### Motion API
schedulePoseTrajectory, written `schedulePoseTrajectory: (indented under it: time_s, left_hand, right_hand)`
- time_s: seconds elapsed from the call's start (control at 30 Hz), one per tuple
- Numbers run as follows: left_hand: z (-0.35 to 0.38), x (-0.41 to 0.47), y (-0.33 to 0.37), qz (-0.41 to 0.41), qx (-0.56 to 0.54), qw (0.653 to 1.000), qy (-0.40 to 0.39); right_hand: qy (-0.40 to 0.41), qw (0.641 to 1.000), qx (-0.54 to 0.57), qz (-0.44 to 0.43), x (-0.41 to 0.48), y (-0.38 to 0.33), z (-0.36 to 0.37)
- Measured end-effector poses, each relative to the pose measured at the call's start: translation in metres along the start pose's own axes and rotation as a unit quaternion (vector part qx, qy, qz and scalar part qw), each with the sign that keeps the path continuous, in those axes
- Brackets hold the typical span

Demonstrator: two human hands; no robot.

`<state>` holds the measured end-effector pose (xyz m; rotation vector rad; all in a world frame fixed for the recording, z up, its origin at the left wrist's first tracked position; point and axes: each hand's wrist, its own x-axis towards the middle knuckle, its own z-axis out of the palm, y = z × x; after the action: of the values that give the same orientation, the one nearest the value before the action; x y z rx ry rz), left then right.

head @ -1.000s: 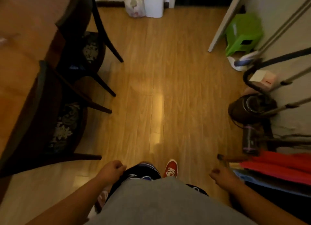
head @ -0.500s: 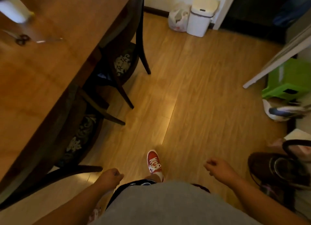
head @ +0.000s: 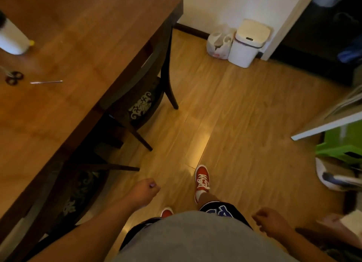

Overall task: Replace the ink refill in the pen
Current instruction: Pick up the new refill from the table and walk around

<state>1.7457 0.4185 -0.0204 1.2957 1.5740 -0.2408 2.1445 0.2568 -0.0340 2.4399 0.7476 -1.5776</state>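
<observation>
Lying near left edge of worktop (head: 82,52), beside scissors (head: 13,78): thin pen-like rod (head: 46,82), pen or refill, cannot tell. Standing alongside worktop's long edge, chairs (head: 137,103) between. Swinging loosely curled, holding nothing: left hand (head: 144,192), right hand (head: 269,221). Stepping close before reaching, pinching rod mid-length.

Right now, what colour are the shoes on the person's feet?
Red with white laces, clearest on the forward shoe in the head view.

Head view, steeply downward, over floor (head: 225,109)
</observation>
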Motion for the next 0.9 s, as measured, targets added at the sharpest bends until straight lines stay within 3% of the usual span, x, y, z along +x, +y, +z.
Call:
schedulePoseTrajectory:
  time_s: [0.27,0.5,0.73,0.9]
  left_hand:
    - [-0.035,0.01,0.02,-0.081,-0.047,0.994,0.05]
    - [-0.063,0.0,0.024,-0.143,-0.122,0.979,0.084]
    - [-0.166,-0.013,0.061,-0.018,-0.104,0.985,0.137]
    - [-0.268,-0.031,0.067,0.046,-0.177,0.96,0.211]
  right_hand:
    - [0.01,0.976,-0.155,-0.156,0.046,-0.165,-0.112]
    - [-0.029,0.923,-0.215,-0.317,0.028,-0.339,-0.128]
    - [-0.101,0.853,-0.234,-0.456,-0.064,-0.492,-0.099]
    - [-0.122,0.808,-0.282,-0.503,-0.111,-0.581,-0.072]
